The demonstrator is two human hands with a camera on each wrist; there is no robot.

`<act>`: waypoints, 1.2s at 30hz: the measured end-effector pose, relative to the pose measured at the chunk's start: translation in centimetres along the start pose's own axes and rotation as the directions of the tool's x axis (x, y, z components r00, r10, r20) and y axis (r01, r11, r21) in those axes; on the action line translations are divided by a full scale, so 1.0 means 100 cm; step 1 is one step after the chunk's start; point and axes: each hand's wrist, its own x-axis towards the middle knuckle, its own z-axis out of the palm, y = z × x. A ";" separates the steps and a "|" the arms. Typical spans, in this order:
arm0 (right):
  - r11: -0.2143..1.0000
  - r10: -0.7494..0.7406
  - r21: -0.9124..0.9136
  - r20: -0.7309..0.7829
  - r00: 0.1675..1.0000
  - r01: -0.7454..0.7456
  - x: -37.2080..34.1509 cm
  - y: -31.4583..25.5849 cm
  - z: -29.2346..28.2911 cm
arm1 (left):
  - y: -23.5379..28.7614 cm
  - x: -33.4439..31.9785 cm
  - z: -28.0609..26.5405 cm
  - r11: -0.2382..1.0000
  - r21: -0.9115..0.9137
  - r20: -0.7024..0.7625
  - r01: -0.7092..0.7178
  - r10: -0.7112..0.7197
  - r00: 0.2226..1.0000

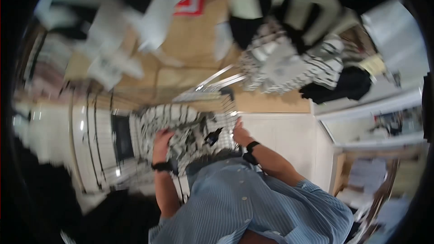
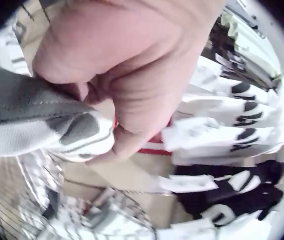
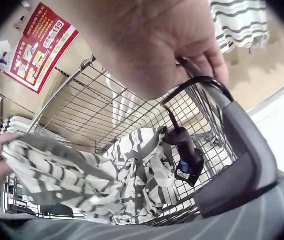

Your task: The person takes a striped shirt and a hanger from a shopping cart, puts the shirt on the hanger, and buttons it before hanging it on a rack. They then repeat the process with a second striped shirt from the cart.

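Observation:
Striped and patterned grey-and-white fabric [image 3: 132,175] lies in a wire shopping cart [image 3: 77,102]. At its left side the left hand [image 1: 162,147] pinches an edge of the fabric; the left wrist view shows this hand [image 2: 127,65] with thumb and fingers on the grey-and-white cloth [image 2: 37,115]. The right hand [image 3: 152,45] curls its fingers round the cart's dark handle frame [image 3: 242,145], and in the head view this hand [image 1: 241,133] is at the cart's right edge. Below it a small black item [image 3: 187,155] hangs on a black strap inside the cart.
Garments hang ahead, among them striped ones [image 1: 325,63] and black-and-white ones [image 1: 246,9]. A red-and-white sign [image 3: 42,45] stands beyond the cart. On the right are shelves with folded clothes [image 1: 368,174]. Pale floor [image 1: 285,135] shows right of the cart.

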 end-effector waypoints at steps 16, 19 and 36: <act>0.506 -0.744 0.562 -0.100 0.661 0.655 -0.061 -0.106 -0.216 | 0.174 -0.168 0.095 0.710 0.261 0.640 -0.654 0.380 0.668; 0.739 -0.606 0.497 0.195 0.771 0.455 -0.053 -0.127 -0.211 | 0.176 -0.164 0.099 0.652 0.415 0.439 -0.635 0.468 0.767; 0.911 -0.236 0.267 -0.289 0.928 0.315 0.066 -0.072 -0.194 | 0.058 -0.099 0.007 0.863 0.424 -0.232 -0.276 0.398 0.888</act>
